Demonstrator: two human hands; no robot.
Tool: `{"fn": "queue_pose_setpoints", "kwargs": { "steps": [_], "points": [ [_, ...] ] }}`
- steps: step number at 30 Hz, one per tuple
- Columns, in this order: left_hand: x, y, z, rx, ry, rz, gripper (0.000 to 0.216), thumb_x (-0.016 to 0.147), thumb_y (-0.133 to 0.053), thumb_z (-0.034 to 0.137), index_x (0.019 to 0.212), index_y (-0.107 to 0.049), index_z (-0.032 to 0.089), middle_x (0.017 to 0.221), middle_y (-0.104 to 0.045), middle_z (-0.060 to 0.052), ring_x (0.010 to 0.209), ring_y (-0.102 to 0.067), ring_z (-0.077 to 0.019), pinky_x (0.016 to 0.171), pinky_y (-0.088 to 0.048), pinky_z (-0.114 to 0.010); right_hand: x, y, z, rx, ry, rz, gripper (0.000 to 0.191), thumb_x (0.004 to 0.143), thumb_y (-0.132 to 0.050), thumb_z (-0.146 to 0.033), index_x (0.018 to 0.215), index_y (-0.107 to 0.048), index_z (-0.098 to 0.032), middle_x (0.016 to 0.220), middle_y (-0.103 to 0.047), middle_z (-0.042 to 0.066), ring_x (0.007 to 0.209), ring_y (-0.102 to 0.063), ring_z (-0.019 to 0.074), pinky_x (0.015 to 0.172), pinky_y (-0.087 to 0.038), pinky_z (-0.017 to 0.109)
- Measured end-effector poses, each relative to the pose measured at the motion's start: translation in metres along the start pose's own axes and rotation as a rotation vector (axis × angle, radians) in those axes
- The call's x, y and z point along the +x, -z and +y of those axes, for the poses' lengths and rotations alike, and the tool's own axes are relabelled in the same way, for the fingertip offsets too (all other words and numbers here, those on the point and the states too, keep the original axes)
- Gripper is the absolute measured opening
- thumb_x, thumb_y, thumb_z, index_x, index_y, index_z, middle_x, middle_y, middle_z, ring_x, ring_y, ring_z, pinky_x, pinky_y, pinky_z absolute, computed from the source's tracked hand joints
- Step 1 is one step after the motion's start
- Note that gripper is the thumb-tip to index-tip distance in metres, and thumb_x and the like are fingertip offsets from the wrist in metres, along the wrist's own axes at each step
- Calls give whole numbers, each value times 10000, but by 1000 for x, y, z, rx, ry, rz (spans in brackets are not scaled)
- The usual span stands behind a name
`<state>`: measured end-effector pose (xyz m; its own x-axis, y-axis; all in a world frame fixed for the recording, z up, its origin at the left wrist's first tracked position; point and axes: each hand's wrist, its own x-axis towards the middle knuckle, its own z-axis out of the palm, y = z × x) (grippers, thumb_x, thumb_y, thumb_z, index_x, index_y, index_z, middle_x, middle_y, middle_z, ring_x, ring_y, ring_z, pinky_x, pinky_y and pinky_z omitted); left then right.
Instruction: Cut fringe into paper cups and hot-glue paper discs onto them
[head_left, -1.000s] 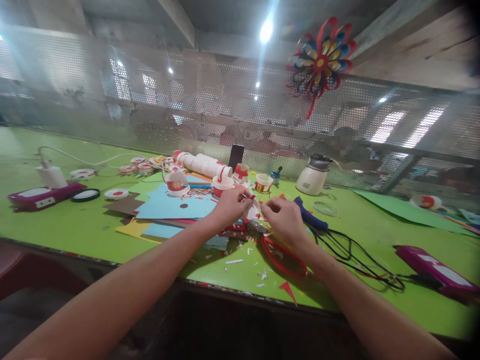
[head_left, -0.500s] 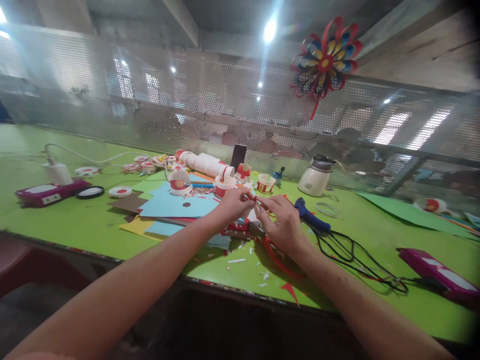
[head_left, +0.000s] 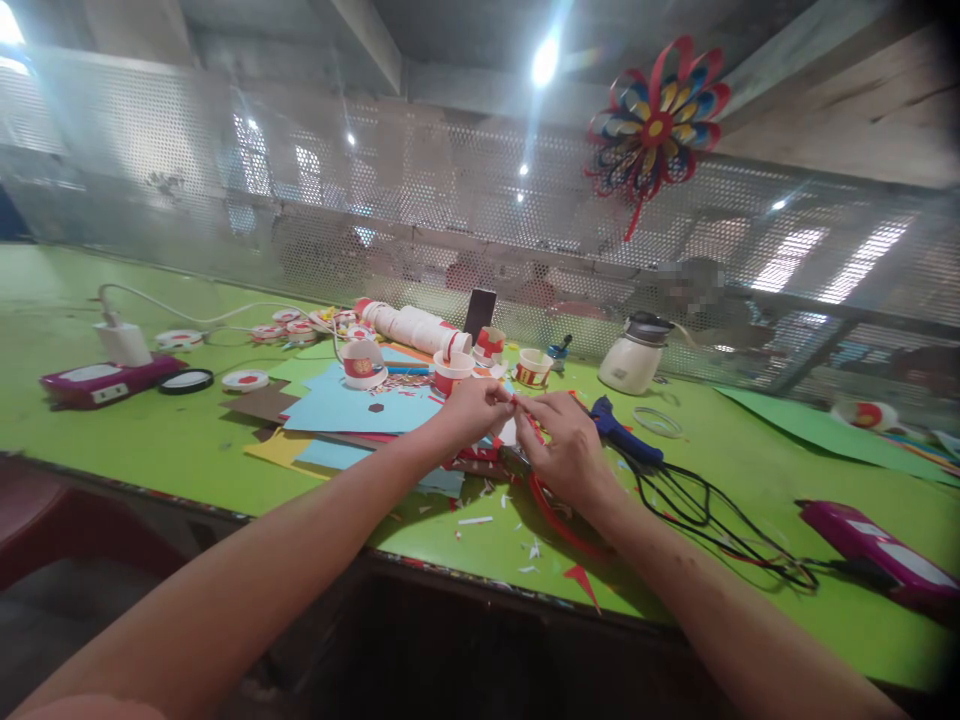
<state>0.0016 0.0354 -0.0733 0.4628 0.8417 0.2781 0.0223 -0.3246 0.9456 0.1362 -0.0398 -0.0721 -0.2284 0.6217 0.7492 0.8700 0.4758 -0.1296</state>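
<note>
My left hand (head_left: 480, 410) is closed in a pinch, thumb and index finger together at a small red piece (head_left: 514, 402) that looks like paper. Fingertips of my right hand (head_left: 566, 445) meet the left ones at the same piece, its index finger and thumb bent round it. Much of the piece is hidden by the fingers. Just below the fingertips shows a white bit of paper (head_left: 508, 432). Scissors with an orange handle (head_left: 559, 520) lie partly under my right hand. Close by on the right is a blue glue gun (head_left: 628, 437) with a black cord.
Coloured paper sheets (head_left: 337, 408) are stacked left of the hands. Behind them stand paper cups (head_left: 452, 374), a row of nested cups (head_left: 412, 328), a phone (head_left: 480, 312) and a white jug (head_left: 634, 360). Purple power strips (head_left: 874, 545) lie at both sides. Paper scraps litter the front.
The view has shifted slightly, so everything sits a little further right. Both hands stay together, with less of the red piece showing between the fingertips.
</note>
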Motion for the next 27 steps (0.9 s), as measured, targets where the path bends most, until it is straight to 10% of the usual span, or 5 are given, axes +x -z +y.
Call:
{"fn": "queue_pose_setpoints", "kwargs": {
  "steps": [8,27],
  "points": [
    [-3,2,2,60,6,-23,335,715,-630,273,984,-460,167,495,-502,66,459,-504,-120,453,-366,-209,2,-4,2,163,-95,-11,221,824,-515,-144,951,-693,-115,849,-684,97,785,-613,202,736,-487,325],
    [-4,1,5,103,16,-93,215,753,-571,203,950,-499,157,621,-563,12,507,-518,-105,466,-372,-203,6,-3,8,317,-268,-37,190,805,-523,-156,847,-708,-134,800,-723,78,677,-648,168,624,-512,281]
  ]
}}
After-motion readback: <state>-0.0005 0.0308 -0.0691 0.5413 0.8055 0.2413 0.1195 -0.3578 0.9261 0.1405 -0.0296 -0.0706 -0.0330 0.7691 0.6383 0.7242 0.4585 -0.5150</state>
